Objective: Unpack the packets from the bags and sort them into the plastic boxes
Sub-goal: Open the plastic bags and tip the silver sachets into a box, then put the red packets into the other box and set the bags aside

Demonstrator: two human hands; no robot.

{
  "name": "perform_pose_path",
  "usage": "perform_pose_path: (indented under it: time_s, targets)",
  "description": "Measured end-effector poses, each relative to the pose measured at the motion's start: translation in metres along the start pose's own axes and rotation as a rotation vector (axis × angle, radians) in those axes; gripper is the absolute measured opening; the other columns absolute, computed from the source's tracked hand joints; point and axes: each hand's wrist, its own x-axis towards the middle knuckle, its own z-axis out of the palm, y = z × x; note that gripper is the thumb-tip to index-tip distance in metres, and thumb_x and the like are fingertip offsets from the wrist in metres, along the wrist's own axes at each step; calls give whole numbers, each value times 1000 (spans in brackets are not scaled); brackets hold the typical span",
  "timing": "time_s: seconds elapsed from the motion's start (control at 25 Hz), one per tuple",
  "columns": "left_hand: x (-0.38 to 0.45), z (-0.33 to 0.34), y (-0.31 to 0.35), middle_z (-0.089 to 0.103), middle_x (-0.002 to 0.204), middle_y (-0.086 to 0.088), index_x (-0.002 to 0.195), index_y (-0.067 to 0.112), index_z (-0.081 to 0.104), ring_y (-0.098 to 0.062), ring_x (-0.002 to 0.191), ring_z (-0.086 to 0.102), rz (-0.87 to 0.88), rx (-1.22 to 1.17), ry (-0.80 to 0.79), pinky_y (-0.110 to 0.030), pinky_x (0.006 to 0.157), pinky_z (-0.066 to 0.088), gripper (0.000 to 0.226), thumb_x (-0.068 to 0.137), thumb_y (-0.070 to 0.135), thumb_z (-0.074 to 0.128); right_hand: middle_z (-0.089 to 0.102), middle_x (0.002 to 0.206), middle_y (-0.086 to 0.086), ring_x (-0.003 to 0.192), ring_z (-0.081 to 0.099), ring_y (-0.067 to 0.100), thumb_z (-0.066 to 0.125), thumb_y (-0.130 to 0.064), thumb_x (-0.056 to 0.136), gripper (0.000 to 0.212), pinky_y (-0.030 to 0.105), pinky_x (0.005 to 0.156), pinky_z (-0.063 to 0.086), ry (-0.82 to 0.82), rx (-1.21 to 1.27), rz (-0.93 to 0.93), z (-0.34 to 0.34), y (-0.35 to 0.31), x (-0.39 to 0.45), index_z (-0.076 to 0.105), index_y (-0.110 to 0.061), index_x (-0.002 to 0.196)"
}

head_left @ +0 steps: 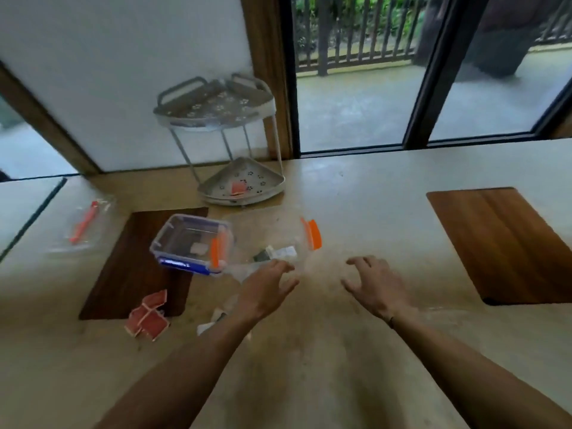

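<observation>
Both hands hover empty, fingers spread: left hand just short of a clear orange-clipped plastic box, right hand beside it, likely reaching. Red square packets lie unsorted left of the left fingers.

bare counter right; boxes crowd left.

You are looking through soft, even daylight from the glass doors at the far right; it leaves a pale sheen on the table and only faint shadows. The whole frame is smeared with motion blur, worst on the clear plastic box. Straight lines bow toward the edges
</observation>
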Motion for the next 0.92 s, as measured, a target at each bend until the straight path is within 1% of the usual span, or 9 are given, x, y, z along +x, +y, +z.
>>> perform_pose_path:
  time_s: [0.08,0.2,0.24,0.36,0.48,0.56,0.64,0.8,0.92]
  targets:
    - [-20,-25,-28,61,125,4,123,23,61,-16,114,58,-21,-9,5,-28,89,46,35,94,42,56,52,136,-2,124,46,23,48,-56,89,49,43,97,43,-25,-29,-76,11,-45,10,47,-32,132]
    - [-43,-48,-76,64,120,5,119,23,64,-14,109,61,47,68,21,-27,87,48,31,94,40,56,52,136,-1,123,48,23,47,-56,89,47,43,97,43,-97,-55,-166,33,-108,18,47,-33,130]
    - [-47,-53,-94,64,118,5,116,23,65,-13,107,62,27,47,16,-28,87,50,29,94,40,56,53,136,-1,121,49,23,47,-55,89,46,42,96,44,-116,-57,-185,39,-127,19,47,-32,129]
    - [-52,-67,-148,65,116,9,115,28,63,-6,100,61,-57,-33,7,-23,83,51,29,93,46,53,59,131,-3,112,58,18,48,-56,89,44,37,90,51,-131,-46,-201,55,-172,22,51,-32,126]
    - [-52,-80,-190,67,112,7,113,28,63,-7,97,62,-53,-9,32,-27,83,54,30,94,48,50,66,116,-8,95,64,11,47,-58,89,39,29,75,54,-131,-58,-173,61,-204,25,56,-33,117]
    - [-49,-87,-210,67,108,8,110,28,63,-7,95,63,-53,12,-6,-23,81,52,29,94,48,50,69,102,-10,81,63,7,47,-58,88,35,26,68,52,-144,-69,-139,59,-223,30,61,-32,107]
    - [-41,-93,-226,66,110,10,111,30,62,-5,94,62,-41,32,-17,-17,78,47,30,94,49,47,69,92,-11,74,62,6,48,-57,88,34,26,68,54,-131,-58,-108,53,-241,36,64,-31,103]
    - [-18,-111,-233,65,111,11,114,26,63,-4,96,61,-63,-110,56,-20,79,48,27,93,41,57,69,103,-8,85,65,10,49,-54,90,35,31,78,54,-18,-42,-75,27,-260,59,63,-28,107]
    - [7,-121,-237,66,110,10,112,25,64,0,94,59,-42,-113,91,-17,77,45,26,91,40,60,68,106,-7,89,63,12,47,-55,91,37,31,76,54,8,-63,-80,11,-261,83,60,-28,113]
